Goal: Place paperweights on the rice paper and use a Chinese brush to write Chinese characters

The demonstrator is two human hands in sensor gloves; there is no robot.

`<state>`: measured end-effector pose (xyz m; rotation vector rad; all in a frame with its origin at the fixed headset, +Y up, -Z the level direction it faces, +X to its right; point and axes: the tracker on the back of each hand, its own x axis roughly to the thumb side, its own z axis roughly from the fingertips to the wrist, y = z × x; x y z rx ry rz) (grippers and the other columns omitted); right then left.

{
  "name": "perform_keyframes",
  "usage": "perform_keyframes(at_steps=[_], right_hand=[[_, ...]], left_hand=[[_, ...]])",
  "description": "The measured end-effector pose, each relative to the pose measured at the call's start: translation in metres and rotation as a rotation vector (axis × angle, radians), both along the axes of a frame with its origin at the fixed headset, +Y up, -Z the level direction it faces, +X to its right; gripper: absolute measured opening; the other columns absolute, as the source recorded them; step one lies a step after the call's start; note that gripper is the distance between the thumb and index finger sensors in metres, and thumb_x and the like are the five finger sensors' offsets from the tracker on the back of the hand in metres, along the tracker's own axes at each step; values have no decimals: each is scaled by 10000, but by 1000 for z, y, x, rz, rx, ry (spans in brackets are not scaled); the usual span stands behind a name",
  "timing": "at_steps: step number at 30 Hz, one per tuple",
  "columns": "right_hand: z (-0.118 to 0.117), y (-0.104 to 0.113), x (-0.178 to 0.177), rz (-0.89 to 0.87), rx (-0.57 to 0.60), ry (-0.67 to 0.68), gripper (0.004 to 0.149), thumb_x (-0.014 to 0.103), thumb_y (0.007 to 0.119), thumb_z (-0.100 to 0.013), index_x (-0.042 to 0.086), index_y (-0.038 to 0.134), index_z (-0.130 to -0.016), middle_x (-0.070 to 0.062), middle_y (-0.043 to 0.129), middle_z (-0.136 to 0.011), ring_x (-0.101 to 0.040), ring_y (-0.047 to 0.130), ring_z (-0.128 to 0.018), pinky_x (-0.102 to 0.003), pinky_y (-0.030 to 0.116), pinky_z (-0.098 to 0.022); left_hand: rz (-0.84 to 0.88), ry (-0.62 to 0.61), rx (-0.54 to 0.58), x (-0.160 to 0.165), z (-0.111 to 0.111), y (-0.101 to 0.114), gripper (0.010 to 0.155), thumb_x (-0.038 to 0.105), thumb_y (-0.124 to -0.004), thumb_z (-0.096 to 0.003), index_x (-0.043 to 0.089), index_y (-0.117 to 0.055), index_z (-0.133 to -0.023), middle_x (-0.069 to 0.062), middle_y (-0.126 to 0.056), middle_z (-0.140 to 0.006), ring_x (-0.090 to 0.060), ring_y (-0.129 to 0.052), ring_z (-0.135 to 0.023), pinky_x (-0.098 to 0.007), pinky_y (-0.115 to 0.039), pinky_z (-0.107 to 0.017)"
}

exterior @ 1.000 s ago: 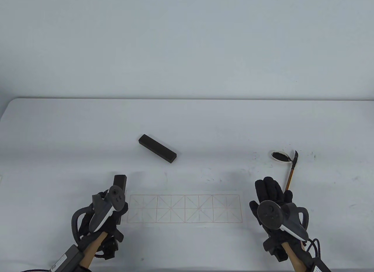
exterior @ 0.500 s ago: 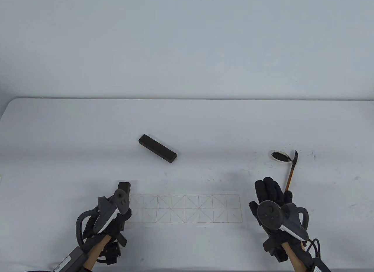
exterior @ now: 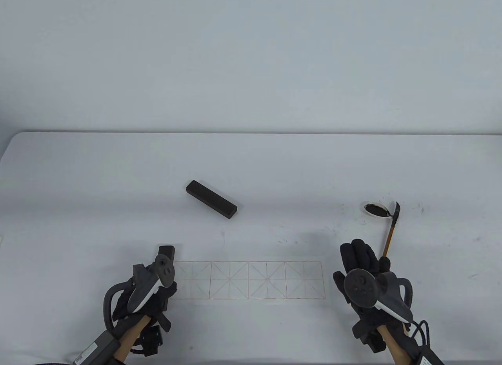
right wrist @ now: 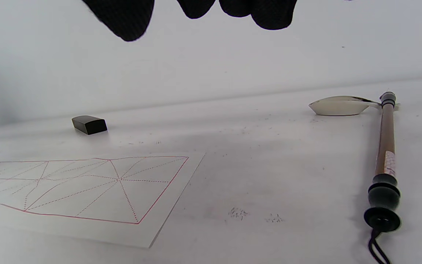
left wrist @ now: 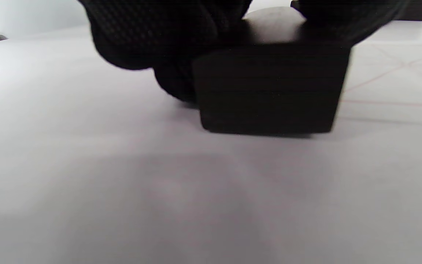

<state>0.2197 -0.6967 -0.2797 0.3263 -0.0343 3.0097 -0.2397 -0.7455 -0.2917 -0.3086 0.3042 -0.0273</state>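
A dark paperweight [exterior: 166, 250] stands lengthwise at the left end of the rice paper [exterior: 249, 280], a white strip with a red grid. My left hand [exterior: 164, 292] grips it; in the left wrist view the gloved fingers [left wrist: 159, 33] wrap over the block [left wrist: 269, 88], whose base touches the surface. A second paperweight [exterior: 211, 199] lies free farther back. My right hand [exterior: 361, 261] hovers with relaxed fingers and holds nothing, just left of the brush [exterior: 390, 233]. The brush [right wrist: 386, 146] lies on the table with its tip at the ink dish [right wrist: 339, 106].
The small white ink dish [exterior: 377, 209] sits at the right behind the brush. Ink specks dot the white table [exterior: 274, 165] around it. The second paperweight [right wrist: 89, 124] shows beyond the paper [right wrist: 86, 187] in the right wrist view.
My left hand carried the paperweight right and toward me to the paper's left end, then settled. The right hand barely shifted.
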Motion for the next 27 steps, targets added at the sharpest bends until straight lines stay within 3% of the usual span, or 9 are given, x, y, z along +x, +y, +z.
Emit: perform_keyframes(at_steps=[13,21,27], right_hand=[[0,0,-1,3,1,1,696,348,629,-585,11,305,-1100,-326,245,-1123,-519,383,-1033,-786,367,-624],[0,0,-1,-1,1,7,696,348,629,-585,8,306,-1100,-327,248,-1123,-520,387,-1032,-785,368,-624],[1,0,0,-6,5,5,695,347,628,-586,9,307,-1100,-327,248,-1123,-519,387,-1033,-785,368,-625]], left_hand=[[-41,5,-100,5,-7,0,854,635,-631,-473,159,-456,-1160,-59,-694,-978,-140,-919,-620,-291,-829,-523],[2,13,-172,4,-9,6,882,640,-592,-494,170,-365,-1205,-96,-627,-1065,-170,-896,-742,-358,-790,-623],[31,28,-62,0,-15,25,881,615,-581,-517,216,-229,-1220,-88,-532,-1198,-251,-824,-931,-471,-697,-734]])
